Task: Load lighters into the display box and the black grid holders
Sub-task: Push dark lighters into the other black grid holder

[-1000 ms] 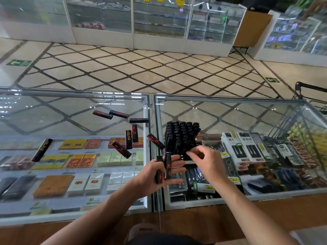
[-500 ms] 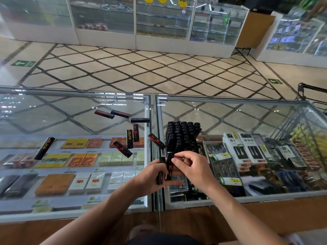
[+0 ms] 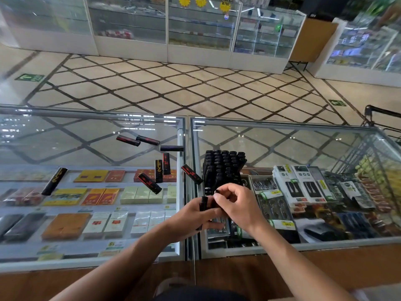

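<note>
Upright black lighter point(image 3: 203, 203) gripped by left hand point(image 3: 193, 216); second lighter point(image 3: 217, 190) pinched by right hand point(image 3: 236, 206), near front edge of surface point(image 3: 282, 146), before filled grid holder point(image 3: 223, 168).

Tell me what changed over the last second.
The right hand drew back from the black grid holder to the left hand and now pinches the top of one of the lighters held there. The left hand kept its grip; the holder and the loose lighters on the glass stayed put.
</note>
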A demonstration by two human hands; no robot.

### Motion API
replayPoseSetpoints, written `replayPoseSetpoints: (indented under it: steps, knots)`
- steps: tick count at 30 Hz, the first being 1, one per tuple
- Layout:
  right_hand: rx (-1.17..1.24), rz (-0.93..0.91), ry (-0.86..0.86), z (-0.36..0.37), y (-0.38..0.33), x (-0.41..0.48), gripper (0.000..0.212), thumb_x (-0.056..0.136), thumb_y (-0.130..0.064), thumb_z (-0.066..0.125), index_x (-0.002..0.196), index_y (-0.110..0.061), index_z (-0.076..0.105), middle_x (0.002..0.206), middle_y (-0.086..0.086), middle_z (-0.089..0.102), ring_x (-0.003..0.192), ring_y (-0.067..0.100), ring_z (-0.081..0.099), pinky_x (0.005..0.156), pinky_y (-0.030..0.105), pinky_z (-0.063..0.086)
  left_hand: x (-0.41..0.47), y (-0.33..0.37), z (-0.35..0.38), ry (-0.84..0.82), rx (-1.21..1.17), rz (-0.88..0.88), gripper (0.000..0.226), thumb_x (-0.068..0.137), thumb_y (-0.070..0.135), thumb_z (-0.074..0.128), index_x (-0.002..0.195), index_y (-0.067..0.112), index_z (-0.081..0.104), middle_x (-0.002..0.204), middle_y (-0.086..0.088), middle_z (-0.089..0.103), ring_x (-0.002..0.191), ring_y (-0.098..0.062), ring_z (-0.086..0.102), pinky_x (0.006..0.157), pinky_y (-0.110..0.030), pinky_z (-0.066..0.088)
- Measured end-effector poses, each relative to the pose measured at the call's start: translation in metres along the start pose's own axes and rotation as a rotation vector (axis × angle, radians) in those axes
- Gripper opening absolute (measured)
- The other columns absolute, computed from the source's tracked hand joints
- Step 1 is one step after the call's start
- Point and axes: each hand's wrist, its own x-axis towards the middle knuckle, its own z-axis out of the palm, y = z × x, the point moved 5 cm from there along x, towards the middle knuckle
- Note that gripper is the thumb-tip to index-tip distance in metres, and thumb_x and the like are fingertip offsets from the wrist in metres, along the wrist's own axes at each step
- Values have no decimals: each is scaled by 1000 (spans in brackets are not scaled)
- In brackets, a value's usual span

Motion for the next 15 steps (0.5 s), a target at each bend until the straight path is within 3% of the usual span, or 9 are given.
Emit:
replayPoseSetpoints:
  steps: [2,6,11,15]
  knots:
    - [72,26,-3,-3,0,-1,12,87,-31,64,88,-29,76,79,-8,73,75,12,69,66,32,59,0,0,-2,-16,-18,8,32,106,8,53,136,-2,55,136,-28,60,130,-37,59,107,-54,50]
    - [157,63,7,-11,5,0,24,93,-16,58,96,-30,78,85,5,75,82,39,66,75,52,54,1,-2,-4,1,-3,8,30,106,7,50,134,-2,57,130,-23,67,125,-34,64,102,-48,54]
    - [235,68,5,-11,12,-3,16,94,-18,72,107,-26,76,94,-1,75,90,18,71,82,36,60,2,-4,-5,34,-37,42,29,107,7,49,132,-3,59,129,-24,67,123,-37,64,94,-39,58]
    - [161,59,-29,-8,17,-7,11,90,-34,77,91,-24,73,86,3,72,81,24,68,72,36,59,2,-6,-5,51,-55,50,28,107,7,49,130,-2,61,127,-24,68,123,-37,65,93,-38,56]
